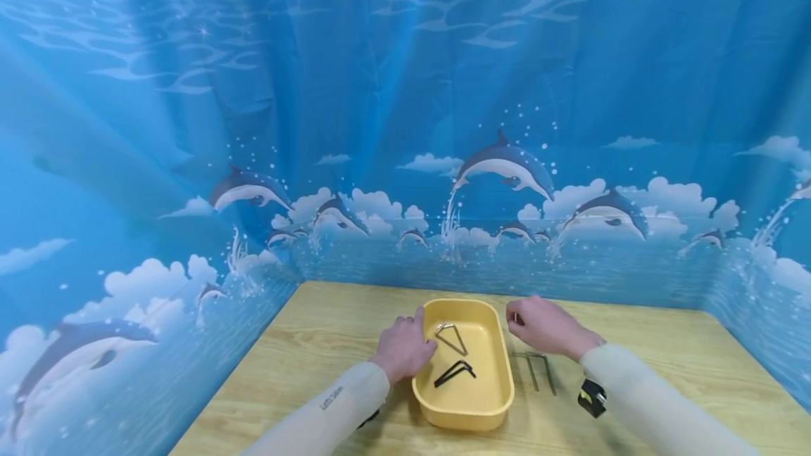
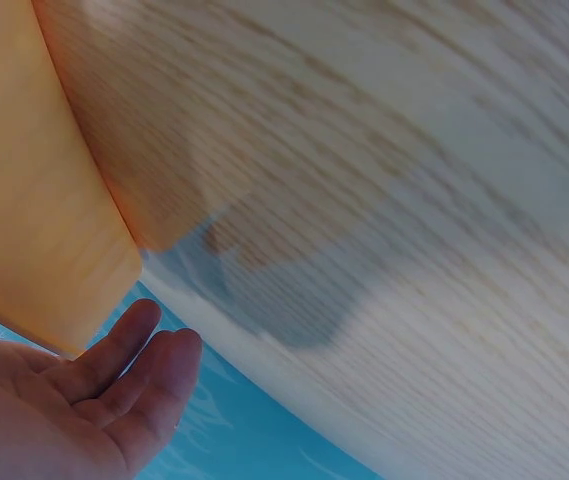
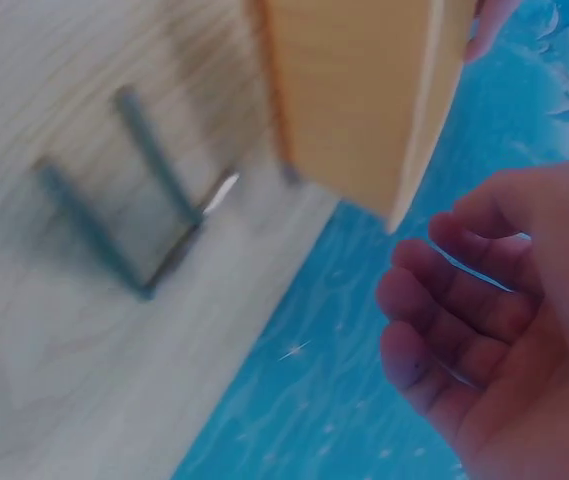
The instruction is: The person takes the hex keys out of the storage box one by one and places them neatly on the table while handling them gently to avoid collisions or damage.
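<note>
A yellow plastic tub (image 1: 491,378) stands on the table, holding silver L-shaped hex keys (image 1: 460,340) and black hex keys (image 1: 448,374). My left hand (image 1: 404,347) grips its left rim, the thumb over the edge and fingers (image 2: 154,385) along the outside in the left wrist view. Past the tub's right side, my right hand (image 1: 546,326) hovers with loosely curled fingers (image 3: 419,300) and nothing visible in them. Below it, two grey L-shaped hex keys (image 1: 549,375) lie side by side on the table; the right wrist view shows their long arms (image 3: 94,230), slightly blurred.
The wood-grain table (image 1: 304,343) ends at the back and left against a blue curtain (image 1: 355,125) printed with dolphins and clouds. A black wrist device (image 1: 592,397) sits by the right sleeve (image 1: 652,393).
</note>
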`<state>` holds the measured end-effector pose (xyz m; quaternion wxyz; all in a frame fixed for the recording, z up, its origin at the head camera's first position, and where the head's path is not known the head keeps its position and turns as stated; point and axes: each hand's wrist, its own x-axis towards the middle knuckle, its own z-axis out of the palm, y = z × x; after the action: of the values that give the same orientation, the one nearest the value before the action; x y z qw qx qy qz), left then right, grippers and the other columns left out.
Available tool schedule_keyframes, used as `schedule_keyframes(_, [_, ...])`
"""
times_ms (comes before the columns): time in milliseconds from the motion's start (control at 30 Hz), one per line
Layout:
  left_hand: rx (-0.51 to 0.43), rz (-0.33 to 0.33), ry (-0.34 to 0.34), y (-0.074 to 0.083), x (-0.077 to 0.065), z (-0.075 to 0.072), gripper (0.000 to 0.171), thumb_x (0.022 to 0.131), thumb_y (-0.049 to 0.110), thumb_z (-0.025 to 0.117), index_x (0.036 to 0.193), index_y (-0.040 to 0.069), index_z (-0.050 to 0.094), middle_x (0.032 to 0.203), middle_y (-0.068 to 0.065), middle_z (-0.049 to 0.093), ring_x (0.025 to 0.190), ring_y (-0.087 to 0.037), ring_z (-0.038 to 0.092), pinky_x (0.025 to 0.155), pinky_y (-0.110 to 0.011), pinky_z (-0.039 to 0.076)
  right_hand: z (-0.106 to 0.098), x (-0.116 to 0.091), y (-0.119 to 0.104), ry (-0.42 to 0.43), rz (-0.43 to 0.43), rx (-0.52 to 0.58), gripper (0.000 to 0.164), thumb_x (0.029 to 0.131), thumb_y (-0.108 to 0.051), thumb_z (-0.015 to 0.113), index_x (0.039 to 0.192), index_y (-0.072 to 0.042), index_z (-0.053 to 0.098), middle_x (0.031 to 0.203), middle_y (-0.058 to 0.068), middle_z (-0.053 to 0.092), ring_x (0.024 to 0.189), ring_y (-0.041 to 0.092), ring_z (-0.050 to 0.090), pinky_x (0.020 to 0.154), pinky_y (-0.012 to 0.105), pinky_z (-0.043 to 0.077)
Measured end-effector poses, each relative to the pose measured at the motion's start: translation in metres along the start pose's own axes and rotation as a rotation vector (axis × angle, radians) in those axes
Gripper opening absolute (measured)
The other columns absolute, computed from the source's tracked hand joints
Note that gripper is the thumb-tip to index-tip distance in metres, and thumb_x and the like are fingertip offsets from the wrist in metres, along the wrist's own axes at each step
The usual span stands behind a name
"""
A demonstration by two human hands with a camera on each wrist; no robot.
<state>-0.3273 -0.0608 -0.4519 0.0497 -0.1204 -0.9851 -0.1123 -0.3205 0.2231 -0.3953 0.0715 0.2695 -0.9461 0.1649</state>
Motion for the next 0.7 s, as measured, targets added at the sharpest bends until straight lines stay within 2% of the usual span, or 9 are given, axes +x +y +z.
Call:
schedule_keyframes(67, [0.001, 0.000, 0.002, 0.000, 0.000, -0.001, 0.075, 0.096, 0.044, 0.055, 0.156, 0.005, 0.031, 0.130, -0.020, 0.062, 0.119, -0.035, 0.059, 0.094, -0.051, 0.054, -0.001, 0.006, -0.008, -0.012, -0.005, 0.001, 0.016, 0.096, -0.010, 0.058, 0.088, -0.015, 0.070, 0.066, -0.012, 0.056, 0.051, 0.004, 0.045, 0.053, 0.025, 0.044])
schedule_keyframes(100, [0.003, 0.001, 0.003, 0.000, 0.000, -0.001, 0.075, 0.097, 0.044, 0.055, 0.156, 0.005, 0.031, 0.130, -0.020, 0.062, 0.119, -0.034, 0.059, 0.094, -0.051, 0.054, -0.001, 0.010, -0.011, -0.017, -0.007, -0.008, 0.015, 0.097, -0.011, 0.058, 0.088, -0.015, 0.070, 0.066, -0.012, 0.056, 0.052, 0.004, 0.046, 0.059, 0.028, 0.050])
schedule_keyframes(200, [0.009, 0.003, 0.005, 0.000, 0.000, 0.000, 0.075, 0.096, 0.044, 0.055, 0.156, 0.005, 0.031, 0.130, -0.020, 0.062, 0.119, -0.034, 0.059, 0.093, -0.051, 0.054, -0.002, 0.020, -0.022, -0.044, -0.006, -0.013, 0.015, 0.096, -0.011, 0.059, 0.087, -0.017, 0.071, 0.067, -0.011, 0.058, 0.052, 0.005, 0.048, 0.061, 0.034, 0.052])
schedule_keyframes(300, [0.007, -0.002, 0.001, -0.001, 0.001, 0.001, 0.076, 0.096, 0.044, 0.055, 0.156, 0.005, 0.031, 0.132, -0.020, 0.061, 0.121, -0.035, 0.059, 0.094, -0.051, 0.053, -0.002, 0.031, -0.033, -0.076, -0.010, -0.019, 0.014, 0.094, -0.010, 0.061, 0.086, -0.017, 0.071, 0.068, -0.009, 0.059, 0.054, 0.007, 0.050, 0.061, 0.032, 0.052])
schedule_keyframes(333, [0.006, -0.004, -0.001, -0.001, 0.001, 0.001, 0.076, 0.096, 0.045, 0.055, 0.156, 0.005, 0.031, 0.133, -0.020, 0.061, 0.122, -0.035, 0.058, 0.094, -0.052, 0.053, -0.001, 0.035, -0.036, -0.092, -0.007, -0.014, 0.014, 0.094, -0.010, 0.062, 0.086, -0.017, 0.071, 0.069, -0.009, 0.060, 0.055, 0.007, 0.051, 0.055, 0.028, 0.047])
schedule_keyframes(433, [0.005, -0.011, -0.005, -0.001, 0.002, 0.001, 0.077, 0.096, 0.045, 0.056, 0.156, 0.005, 0.031, 0.134, -0.020, 0.061, 0.122, -0.035, 0.058, 0.094, -0.052, 0.053, 0.000, 0.046, -0.046, -0.126, -0.014, -0.003, 0.013, 0.091, -0.008, 0.064, 0.084, -0.016, 0.071, 0.070, -0.007, 0.061, 0.057, 0.009, 0.053, 0.055, 0.027, 0.047])
schedule_keyframes(700, [0.024, 0.007, 0.006, -0.001, 0.001, 0.001, 0.076, 0.097, 0.045, 0.054, 0.156, 0.003, 0.031, 0.130, -0.019, 0.063, 0.118, -0.033, 0.060, 0.091, -0.050, 0.055, 0.012, 0.072, -0.064, -0.197, -0.013, -0.029, 0.009, 0.089, -0.010, 0.070, 0.085, -0.018, 0.073, 0.081, -0.006, 0.068, 0.070, 0.009, 0.060, 0.064, 0.028, 0.053])
